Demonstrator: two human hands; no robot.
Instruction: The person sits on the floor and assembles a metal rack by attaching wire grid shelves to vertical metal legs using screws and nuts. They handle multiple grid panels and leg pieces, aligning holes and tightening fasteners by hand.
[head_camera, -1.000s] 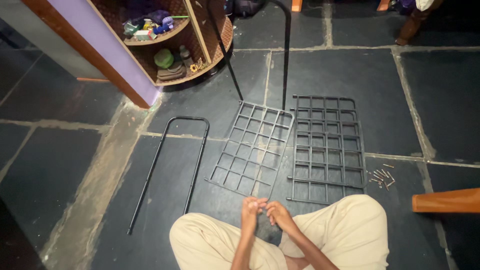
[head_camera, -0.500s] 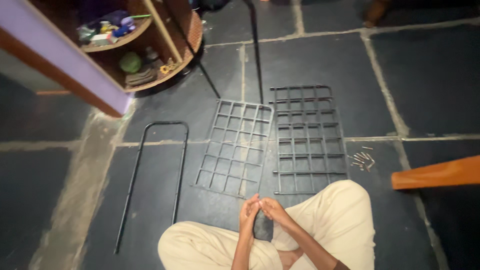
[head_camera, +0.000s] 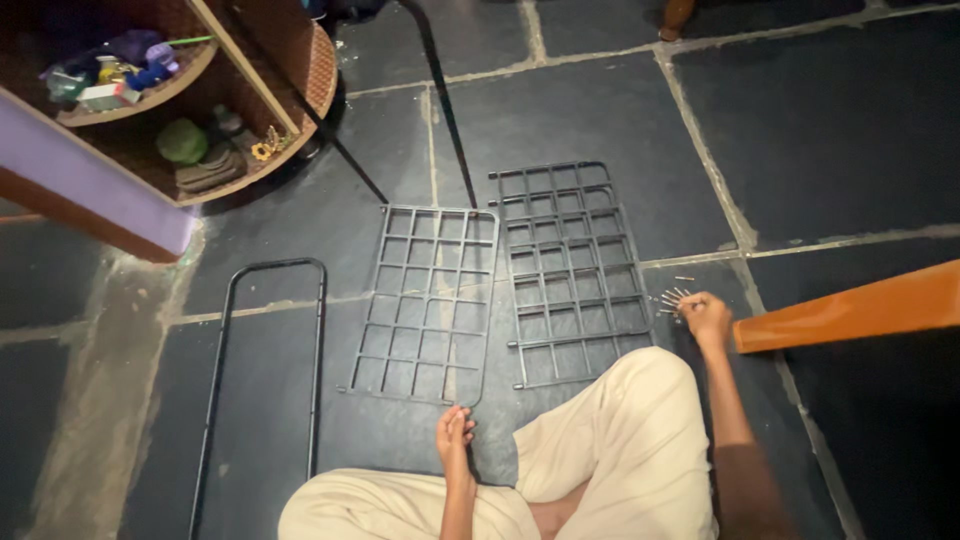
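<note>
Reaching right hand (head_camera: 706, 316) touches small screws (head_camera: 672, 300) beside stacked black grid panels (head_camera: 572, 272).

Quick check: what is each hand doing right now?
Left hand: closed, beside the grid panel; contents unclear.
Right hand: fingers curled on the small screws.

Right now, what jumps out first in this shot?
Two black grid panels lie flat side by side on the dark stone floor, right in front of the seated person. The right hand reaches to a small pile of screws beside the right-hand panel; the left hand sits at the left panel's near edge.
</note>
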